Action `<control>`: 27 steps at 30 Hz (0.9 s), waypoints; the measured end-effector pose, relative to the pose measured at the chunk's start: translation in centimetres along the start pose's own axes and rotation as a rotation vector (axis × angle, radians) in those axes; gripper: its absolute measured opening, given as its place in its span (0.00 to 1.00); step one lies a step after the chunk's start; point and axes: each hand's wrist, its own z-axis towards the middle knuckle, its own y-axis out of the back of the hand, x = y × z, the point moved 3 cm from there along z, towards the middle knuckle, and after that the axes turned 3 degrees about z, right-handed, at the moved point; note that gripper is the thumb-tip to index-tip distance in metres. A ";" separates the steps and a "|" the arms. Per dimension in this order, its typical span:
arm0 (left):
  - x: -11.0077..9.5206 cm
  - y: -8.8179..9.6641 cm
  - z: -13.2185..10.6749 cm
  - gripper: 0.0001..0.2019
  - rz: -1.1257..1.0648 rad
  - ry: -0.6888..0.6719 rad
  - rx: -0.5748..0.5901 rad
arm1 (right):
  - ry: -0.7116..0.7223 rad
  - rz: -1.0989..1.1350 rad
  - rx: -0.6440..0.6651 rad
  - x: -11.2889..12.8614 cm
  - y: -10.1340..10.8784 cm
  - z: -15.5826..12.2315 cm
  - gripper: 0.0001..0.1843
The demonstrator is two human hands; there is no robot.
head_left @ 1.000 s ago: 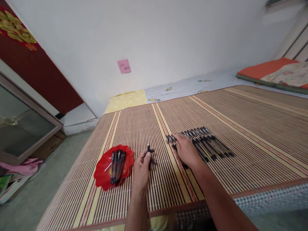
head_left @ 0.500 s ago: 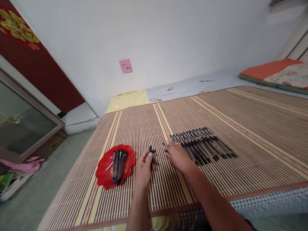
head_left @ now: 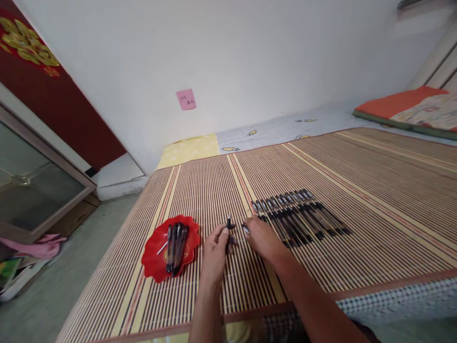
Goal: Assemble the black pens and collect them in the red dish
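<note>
My left hand [head_left: 217, 240] is closed around an uncapped black pen [head_left: 229, 221], its pale metal tip pointing up. Just to its right, my right hand [head_left: 262, 234] pinches a small dark pen cap [head_left: 245, 228] with a silvery clip. Beyond my right hand, a row of dark pen caps [head_left: 279, 200] lies on the striped mat. Below that row, several black pen barrels [head_left: 303, 224] lie slanted side by side, and my right hand covers part of the nearest ones. On the left, a red scalloped plate [head_left: 152, 252] holds several capped black pens [head_left: 176, 247] and a thin white stick [head_left: 162, 247].
The striped bamboo mat [head_left: 200, 190] covers a bed with a brown-edged front. Folded orange and floral bedding [head_left: 403, 107] lies at the back right. A pink note [head_left: 186, 99] is stuck on the white wall. A glass-panelled cabinet [head_left: 35, 176] stands at the left.
My left hand with the pen has shifted slightly right and the pen tip sits a little lower. My right hand has moved slightly down with the cap, uncovering more of the nearest barrel.
</note>
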 end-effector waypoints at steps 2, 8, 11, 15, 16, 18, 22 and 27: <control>-0.2 -0.1 -0.1 0.17 0.008 -0.001 0.010 | 0.008 0.047 -0.005 -0.1 0.1 0.0 0.14; -0.5 -0.3 -0.1 0.15 0.000 -0.018 0.033 | 0.073 0.757 -0.271 -0.9 2.1 0.7 0.16; -0.4 -0.4 0.0 0.15 -0.001 -0.022 0.038 | 0.078 1.132 -0.355 -1.2 3.1 0.8 0.13; -0.3 -0.6 -0.1 0.14 -0.006 -0.024 0.061 | 0.096 1.359 -0.388 -0.9 3.8 0.3 0.16; -0.4 -0.7 -0.2 0.14 -0.006 -0.025 0.068 | 0.099 1.378 -0.375 -0.8 3.9 0.2 0.17; -0.5 -0.8 -0.3 0.14 0.000 -0.026 0.080 | 0.108 1.379 -0.350 -0.6 4.0 0.0 0.17; -0.8 -0.9 -0.4 0.13 0.011 -0.024 0.081 | 0.148 1.286 -0.272 -0.2 4.1 -0.1 0.16; -0.7 -1.0 -0.3 0.17 -0.086 -0.011 0.095 | 0.208 1.213 -0.108 0.5 3.3 0.0 0.13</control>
